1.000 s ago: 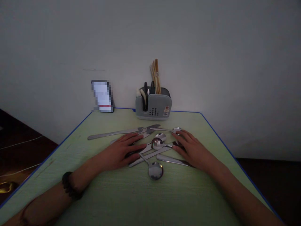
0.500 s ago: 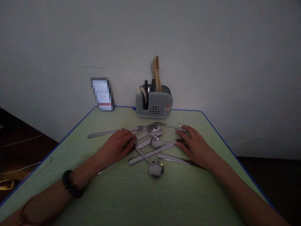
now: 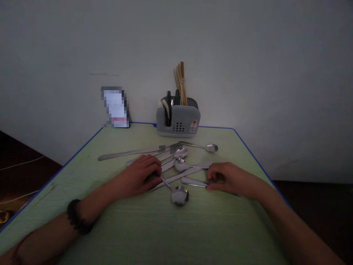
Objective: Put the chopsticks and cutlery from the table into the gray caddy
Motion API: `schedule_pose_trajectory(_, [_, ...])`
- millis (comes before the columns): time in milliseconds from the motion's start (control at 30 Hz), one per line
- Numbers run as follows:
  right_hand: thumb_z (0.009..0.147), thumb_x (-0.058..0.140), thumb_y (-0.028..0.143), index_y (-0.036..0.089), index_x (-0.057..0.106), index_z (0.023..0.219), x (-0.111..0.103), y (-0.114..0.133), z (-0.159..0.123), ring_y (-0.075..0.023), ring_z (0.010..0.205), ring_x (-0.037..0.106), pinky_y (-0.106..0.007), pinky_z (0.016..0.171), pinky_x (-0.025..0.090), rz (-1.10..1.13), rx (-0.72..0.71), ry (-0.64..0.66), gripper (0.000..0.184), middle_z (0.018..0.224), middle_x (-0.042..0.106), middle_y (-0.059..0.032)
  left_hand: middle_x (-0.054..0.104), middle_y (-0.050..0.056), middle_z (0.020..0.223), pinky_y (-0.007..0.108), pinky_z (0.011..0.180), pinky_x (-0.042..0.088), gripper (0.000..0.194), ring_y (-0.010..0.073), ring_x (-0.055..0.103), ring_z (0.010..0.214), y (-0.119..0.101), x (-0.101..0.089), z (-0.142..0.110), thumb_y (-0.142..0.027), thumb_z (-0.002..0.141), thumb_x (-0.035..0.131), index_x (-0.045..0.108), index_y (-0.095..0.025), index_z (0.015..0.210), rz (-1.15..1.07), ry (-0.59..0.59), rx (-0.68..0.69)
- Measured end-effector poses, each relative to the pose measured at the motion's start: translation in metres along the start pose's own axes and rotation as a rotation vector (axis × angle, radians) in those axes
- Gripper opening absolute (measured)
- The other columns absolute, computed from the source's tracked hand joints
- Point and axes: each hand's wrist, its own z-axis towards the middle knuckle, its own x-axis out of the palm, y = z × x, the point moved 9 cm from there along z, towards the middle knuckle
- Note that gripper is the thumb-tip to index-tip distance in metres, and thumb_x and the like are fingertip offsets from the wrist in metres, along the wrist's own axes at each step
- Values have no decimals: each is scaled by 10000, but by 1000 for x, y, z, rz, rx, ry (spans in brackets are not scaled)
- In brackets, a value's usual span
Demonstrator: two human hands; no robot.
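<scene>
My left hand (image 3: 140, 175) rests low over the left side of a loose pile of steel cutlery, fingers curled and thumb drawn in; what lies under it is hidden. A round-bowled spoon (image 3: 180, 196) has its handle end at the left fingertips. My right hand (image 3: 231, 178) bends around a table knife (image 3: 193, 182), its thumb against the knife and its palm covering part of it. Another spoon (image 3: 180, 164) lies across more knives between the hands. Further back are a spoon (image 3: 181, 152), a long knife (image 3: 124, 153) and a small spoon (image 3: 211, 148).
A grey cutlery holder (image 3: 178, 121) stands at the table's back edge, with chopsticks (image 3: 181, 82) and dark-handled utensils in it. A phone with a blurred screen (image 3: 116, 108) leans on the wall to its left. The green table (image 3: 171, 235) has blue edging.
My right hand has left the small spoon, come towards me and curled its fingers around the knife. The left hand has lowered slightly. The view has shifted a little; the cutlery looks unmoved.
</scene>
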Motion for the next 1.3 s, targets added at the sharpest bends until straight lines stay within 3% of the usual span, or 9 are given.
schedule_pose_trajectory(133, [796,652,329,172,649,778,4,6,3,-152,668,562,-250,609,409,36,-45,-9,158,732,627,-18,602,62,1026,338,868,422,168,184,530,973,2,1,0,-332,930,486,573,-188,929,-7,-17,6])
schedule_pose_trajectory(333, [908,506,307,195,679,935,-2,21,5,-176,820,598,-289,746,460,-24,-168,-202,208,919,640,-67,604,55,1039,330,883,429,178,179,540,983,7,2,-1,-358,925,498,573,-197,929,-19,-27,-4])
schedule_pose_trajectory(467, [881,549,316,186,667,957,-21,-1,-3,-166,762,599,-295,729,471,-50,-74,-297,191,924,646,-73,607,56,1039,341,888,436,205,183,544,981,9,4,-1,-378,929,485,576,-194,912,-28,-19,-27])
schedule_pose_trajectory(633, [808,614,334,183,657,875,-30,-31,-10,-168,716,584,-284,650,455,-80,79,-223,171,833,638,-52,610,59,1029,344,869,444,217,184,544,957,11,4,0,-378,931,477,560,-187,872,-65,-26,-53])
schedule_pose_trajectory(867, [813,600,356,184,597,862,-13,-22,-3,-144,606,557,-259,578,412,47,137,-134,179,685,616,-2,603,50,1004,324,853,437,198,179,536,942,13,4,-1,-367,921,504,543,-190,840,-75,-41,-53])
schedule_pose_trajectory(1100, [854,541,311,190,582,829,-8,-18,2,-141,597,548,-260,589,394,32,91,-173,130,666,618,5,596,50,1004,328,853,426,218,182,531,944,12,4,0,-386,909,523,512,-188,817,-66,-18,-51])
schedule_pose_trajectory(1300, [848,548,348,192,577,763,-10,-28,2,-160,638,558,-273,596,401,-68,144,-220,180,701,618,-22,590,54,1024,337,870,419,232,184,521,972,9,4,-1,-391,909,521,543,-183,809,-32,0,-29])
